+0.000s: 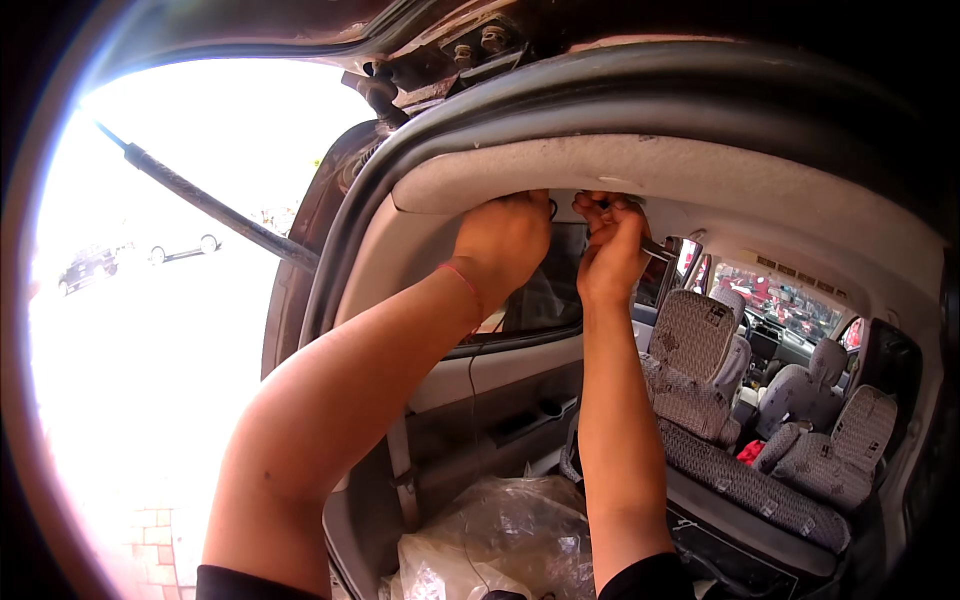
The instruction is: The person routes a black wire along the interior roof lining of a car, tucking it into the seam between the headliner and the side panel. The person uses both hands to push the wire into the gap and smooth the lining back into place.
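Observation:
Both my arms reach up under the beige roof trim [640,165] at the rear opening of a vehicle. My left hand [508,238] is closed right below the trim edge, its fingertips hidden. A small black loop [553,208] shows beside that fist. Below my left wrist a thin dark cable [473,390] hangs down past the side window; its upper end is hidden by the hand. A little to the right, my right hand [612,245] is raised to the trim, fingers pinched together around something small and dark that I cannot make out.
Crumpled clear plastic sheeting [500,540] lies in the cargo space. Patterned grey seats [695,335] stand further in, to the right. At the left, a dark strut [215,208] slants to the body frame. Cars [185,247] show outside in bright light.

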Demonstrator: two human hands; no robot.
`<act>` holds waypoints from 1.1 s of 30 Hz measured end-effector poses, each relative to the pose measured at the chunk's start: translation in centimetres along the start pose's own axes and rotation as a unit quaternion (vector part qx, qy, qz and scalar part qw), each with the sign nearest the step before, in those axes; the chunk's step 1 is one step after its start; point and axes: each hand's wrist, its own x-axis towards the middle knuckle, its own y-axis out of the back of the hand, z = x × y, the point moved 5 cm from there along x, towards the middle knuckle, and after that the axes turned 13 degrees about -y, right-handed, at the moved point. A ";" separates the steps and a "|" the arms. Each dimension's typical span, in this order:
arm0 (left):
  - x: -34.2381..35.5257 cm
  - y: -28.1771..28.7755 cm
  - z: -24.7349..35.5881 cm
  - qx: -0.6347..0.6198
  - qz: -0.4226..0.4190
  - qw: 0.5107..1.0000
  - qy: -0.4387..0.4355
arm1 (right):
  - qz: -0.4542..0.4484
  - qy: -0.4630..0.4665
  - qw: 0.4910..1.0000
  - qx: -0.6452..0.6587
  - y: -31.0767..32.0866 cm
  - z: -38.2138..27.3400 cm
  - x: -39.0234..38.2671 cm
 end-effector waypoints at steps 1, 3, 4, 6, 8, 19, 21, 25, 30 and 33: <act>-0.1 -0.1 0.0 -0.009 -0.005 1.000 0.002 | 0.003 -0.011 1.000 -0.001 0.1 0.2 0.0; -0.2 0.0 0.0 -0.015 0.002 1.000 0.001 | -0.001 0.008 1.000 0.023 0.3 0.0 0.1; -0.3 0.2 0.1 -0.013 0.013 1.000 -0.002 | -0.004 0.017 0.999 0.035 0.3 -0.2 0.2; -0.4 0.1 0.0 0.000 0.030 0.999 -0.012 | 0.003 0.017 0.999 0.028 0.1 -1.1 0.1; -0.5 -0.3 -0.3 0.024 0.043 0.998 -0.027 | -0.001 0.009 1.000 0.007 -0.5 -0.9 0.1; 0.0 1.3 1.0 -0.033 0.059 0.998 -0.004 | 0.041 -0.058 0.996 -0.055 -1.4 2.5 0.8; -0.3 1.8 1.0 -0.033 0.073 0.997 -0.013 | 0.020 -0.058 0.995 -0.079 -2.5 1.4 0.9; -0.9 2.5 0.7 -0.038 0.039 0.999 0.000 | 0.004 -0.010 0.994 -0.105 -3.0 -0.4 -0.7; -1.2 2.2 0.7 0.012 0.011 1.000 0.003 | -0.045 0.091 0.993 -0.058 -3.2 -4.3 -2.0; -1.3 2.4 0.7 -0.001 -0.010 1.000 0.013 | 0.014 0.016 0.998 -0.056 -2.7 -2.8 -1.1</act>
